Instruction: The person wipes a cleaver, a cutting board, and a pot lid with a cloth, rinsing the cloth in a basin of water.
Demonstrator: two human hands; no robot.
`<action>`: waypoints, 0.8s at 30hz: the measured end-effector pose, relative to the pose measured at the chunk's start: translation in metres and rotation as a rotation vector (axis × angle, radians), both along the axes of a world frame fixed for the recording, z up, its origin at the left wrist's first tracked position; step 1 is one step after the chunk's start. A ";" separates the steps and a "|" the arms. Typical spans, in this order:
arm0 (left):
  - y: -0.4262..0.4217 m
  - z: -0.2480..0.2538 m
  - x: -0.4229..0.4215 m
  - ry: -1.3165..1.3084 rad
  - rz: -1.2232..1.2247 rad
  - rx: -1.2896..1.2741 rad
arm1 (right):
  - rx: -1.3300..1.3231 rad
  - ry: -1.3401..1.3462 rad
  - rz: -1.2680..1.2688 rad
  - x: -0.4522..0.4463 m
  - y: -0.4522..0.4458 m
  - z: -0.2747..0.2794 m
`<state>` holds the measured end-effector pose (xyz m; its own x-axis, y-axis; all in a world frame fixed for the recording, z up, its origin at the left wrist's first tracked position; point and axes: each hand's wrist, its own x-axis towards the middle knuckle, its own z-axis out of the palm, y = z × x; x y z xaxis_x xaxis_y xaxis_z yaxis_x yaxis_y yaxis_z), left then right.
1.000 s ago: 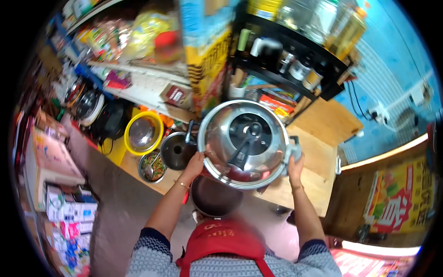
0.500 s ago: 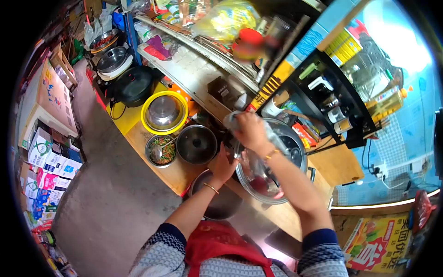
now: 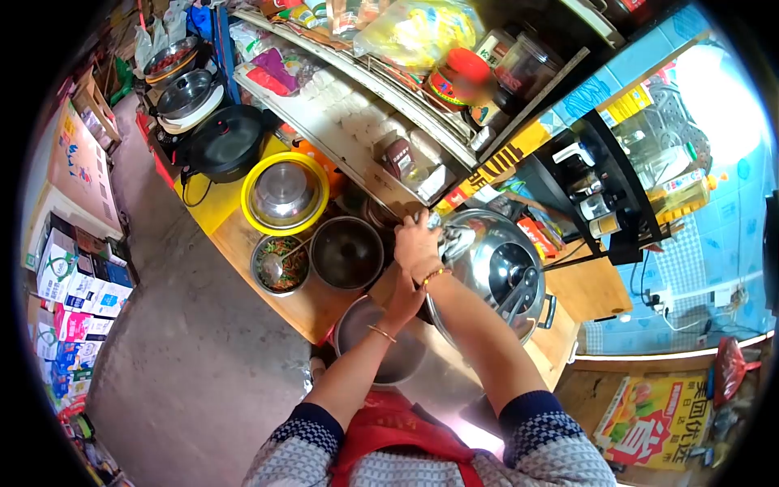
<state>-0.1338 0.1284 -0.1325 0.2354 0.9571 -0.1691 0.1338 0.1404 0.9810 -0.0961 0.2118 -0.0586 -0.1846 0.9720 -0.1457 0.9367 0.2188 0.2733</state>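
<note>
My right hand (image 3: 418,247) is closed at the left edge of a big steel pot with a domed lid (image 3: 491,252). Crumpled, see-through plastic, seemingly a bag (image 3: 457,236), bunches out beside its fingers. My left hand (image 3: 404,299) is tucked against the right wrist, and its fingers are mostly hidden there. Below the left hand stands an open steel basin (image 3: 389,349). Left of both hands are a dark, deep metal pot (image 3: 347,253) and a bowl of chopped green and red food (image 3: 281,276) with a ladle (image 3: 273,264) in it.
A yellow basin (image 3: 248,195) holds an upturned metal bowl. Beyond it sits a black pan (image 3: 227,142). A cluttered shelf (image 3: 341,105) overhangs the wooden counter (image 3: 300,312). To the right are a black rack (image 3: 596,187) with jars and an oil bottle (image 3: 686,195). Cartons (image 3: 73,276) line the far left.
My right hand has moved down and left to meet the left hand. The plastic that trailed over the lid is now bunched near the right hand. The view has shifted slightly.
</note>
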 end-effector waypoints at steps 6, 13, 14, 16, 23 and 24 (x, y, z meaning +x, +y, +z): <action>-0.012 -0.056 0.007 -0.107 0.147 0.380 | 0.190 0.228 0.130 0.011 -0.055 -0.017; -0.028 -0.107 -0.044 -0.663 0.085 -0.111 | 0.183 0.629 0.314 0.051 -0.109 -0.004; -0.021 -0.112 -0.043 -1.038 0.284 -0.379 | 0.317 0.598 0.252 0.052 -0.104 0.003; -0.014 -0.039 -0.051 -0.566 0.314 -0.193 | 0.399 0.644 0.060 0.037 -0.084 0.027; -0.002 -0.003 -0.029 -0.064 0.436 0.173 | 0.289 0.514 0.205 0.050 -0.158 -0.018; -0.003 0.006 -0.027 -0.088 0.463 0.154 | 0.252 0.538 0.277 0.063 -0.177 -0.018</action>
